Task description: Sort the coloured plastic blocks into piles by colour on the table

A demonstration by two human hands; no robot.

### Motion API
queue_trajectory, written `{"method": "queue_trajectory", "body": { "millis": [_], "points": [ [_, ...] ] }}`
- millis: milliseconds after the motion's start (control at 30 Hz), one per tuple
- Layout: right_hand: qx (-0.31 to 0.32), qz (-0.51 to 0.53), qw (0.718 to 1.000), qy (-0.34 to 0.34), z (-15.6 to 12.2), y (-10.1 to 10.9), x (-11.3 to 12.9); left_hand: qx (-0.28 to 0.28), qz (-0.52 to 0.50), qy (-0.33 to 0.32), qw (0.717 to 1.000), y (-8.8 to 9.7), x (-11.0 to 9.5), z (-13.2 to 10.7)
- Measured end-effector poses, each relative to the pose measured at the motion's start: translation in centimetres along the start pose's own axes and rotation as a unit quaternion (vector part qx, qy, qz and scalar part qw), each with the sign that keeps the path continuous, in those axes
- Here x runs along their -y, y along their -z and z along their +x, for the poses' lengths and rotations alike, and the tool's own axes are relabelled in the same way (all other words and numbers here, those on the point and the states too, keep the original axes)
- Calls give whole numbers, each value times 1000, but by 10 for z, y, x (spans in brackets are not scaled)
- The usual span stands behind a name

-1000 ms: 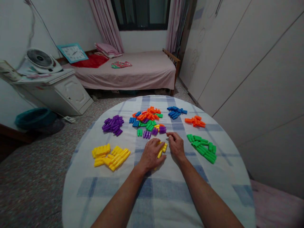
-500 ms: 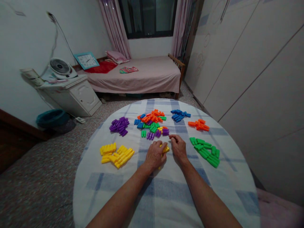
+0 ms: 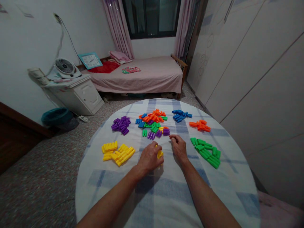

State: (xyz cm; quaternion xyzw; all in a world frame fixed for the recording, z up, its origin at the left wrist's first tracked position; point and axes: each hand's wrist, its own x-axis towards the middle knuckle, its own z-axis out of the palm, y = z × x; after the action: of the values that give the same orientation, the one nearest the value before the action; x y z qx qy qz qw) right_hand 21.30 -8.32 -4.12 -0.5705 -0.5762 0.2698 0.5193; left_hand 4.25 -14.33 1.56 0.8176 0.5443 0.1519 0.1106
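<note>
Yellow pieces point(image 3: 160, 154) are sitting clamped in the fingers of the left hand point(image 3: 149, 157), which is pressing down on the bench point(image 3: 166, 196) a little past its middle. Only the ends of the pieces are showing at the three o'clock side of the knuckles. The right hand point(image 3: 180, 147) is lying just beside them at two o'clock, apart from the left hand, knuckles up. Its fingers are curling together with thumb and forefinger meeting at the tip, and whether anything is pinched there I cannot tell.

A blue-and-white checked cloth is covering the round bench. From the left hand, a yellow pile point(image 3: 118, 152) is lying at nine o'clock, well apart. A purple pile point(image 3: 121, 124) is lying at ten o'clock. A mixed heap point(image 3: 153, 122) of orange, green, blue, purple and yellow pieces is spreading at twelve o'clock, with its nearest purple pieces close to the right fingertips. A blue pile point(image 3: 180, 114) is sitting at one o'clock near the far rim, and an orange pile point(image 3: 200, 125) is sitting at two o'clock. A green pile point(image 3: 206, 150) is lying at three o'clock, beyond the right hand.

Past the bench, a bed point(image 3: 147, 74) under a pink cover is standing at twelve o'clock. A fan point(image 3: 65, 67) is perching on a white cabinet point(image 3: 76, 95) at ten o'clock.
</note>
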Motion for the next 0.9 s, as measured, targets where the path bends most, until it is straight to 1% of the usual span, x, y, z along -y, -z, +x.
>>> {"method": "queue_trajectory", "body": {
  "millis": [100, 167, 233, 300, 400, 467, 500, 567, 633, 667, 733, 767, 833, 900],
  "points": [
    [5, -9, 1000, 4, 0, 0, 0, 56, 34, -15, 998, 2, -5, -20],
    [5, -10, 1000, 6, 0, 1, 1, 77, 50, -10, 996, 1, -6, -24],
    [6, -8, 1000, 6, 0, 2, 2, 88, 58, -8, 994, -2, -5, -23],
    [6, -7, 1000, 6, -1, 2, 3, 81, 58, -9, 995, -6, -2, -21],
    [6, -7, 1000, 5, -1, 2, 2, 47, 38, -3, 998, -13, 4, -20],
    [8, -7, 1000, 5, -1, 2, 2, 23, 16, 6, 1000, -13, 11, -19],
    [9, -7, 1000, 4, -1, 2, 2, 8, 7, 14, 1000, -9, 16, -19],
    [9, -2, 1000, 1, -1, 2, 2, -40, 5, 49, 998, 6, 33, -16],
    [8, 7, 1000, -5, -1, 2, 3, -105, 44, 113, 987, 26, 57, -13],
    [8, 10, 1000, -5, -1, 2, 4, -123, 78, 147, 978, 37, 70, -12],
    [6, 7, 1000, -1, -1, 2, 3, -116, 139, 208, 961, 53, 97, -12],
    [6, 2, 1000, 1, -1, 2, 3, -98, 162, 227, 955, 58, 108, -13],
    [6, -6, 1000, 4, -1, 1, 2, -56, 201, 249, 946, 63, 125, -16],
    [7, -6, 1000, 3, 0, 1, 2, -18, 222, 258, 940, 61, 134, -18]
  ]
}}
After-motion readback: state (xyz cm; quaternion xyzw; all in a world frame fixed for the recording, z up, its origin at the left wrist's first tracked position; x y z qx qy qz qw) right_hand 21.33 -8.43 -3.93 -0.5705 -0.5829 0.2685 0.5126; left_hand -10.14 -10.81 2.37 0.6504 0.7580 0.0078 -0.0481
